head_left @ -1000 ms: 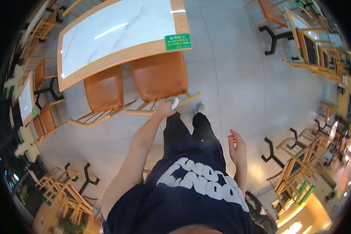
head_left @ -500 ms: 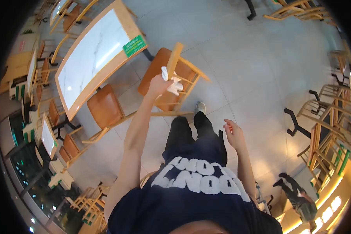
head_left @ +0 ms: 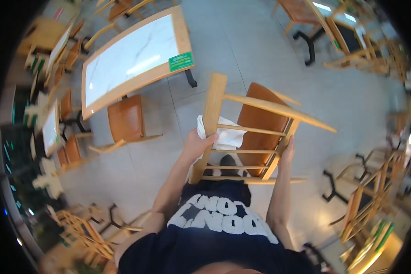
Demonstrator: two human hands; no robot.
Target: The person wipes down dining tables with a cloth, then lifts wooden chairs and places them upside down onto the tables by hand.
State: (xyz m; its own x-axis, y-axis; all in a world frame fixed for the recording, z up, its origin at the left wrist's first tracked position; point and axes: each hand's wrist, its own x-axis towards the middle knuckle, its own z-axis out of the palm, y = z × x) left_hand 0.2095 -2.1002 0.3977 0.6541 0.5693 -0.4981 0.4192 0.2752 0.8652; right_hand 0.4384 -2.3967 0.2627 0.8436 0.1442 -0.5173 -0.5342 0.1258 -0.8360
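A wooden chair (head_left: 260,121) with a brown seat is tilted up in front of my body, its back rail nearest me. My left hand (head_left: 198,145) is closed round that rail, with a white cloth (head_left: 228,138) between hand and wood; the cloth hangs among the spindles. On the chair's right side, my right hand (head_left: 287,150) lies against the wooden frame under the seat, its fingers partly hidden behind it. My shoes show through the spindles.
Ahead on the left is a marble-topped table (head_left: 185,34) with a green sign (head_left: 181,62). A second brown chair (head_left: 126,119) stands at its near side. More tables and chairs line both sides, some chairs stacked upside down on the right (head_left: 374,192).
The chair has come away from the table, lifted and tilted towards the right. My left hand has kept its grip with the cloth. My right hand has moved up onto the chair frame.
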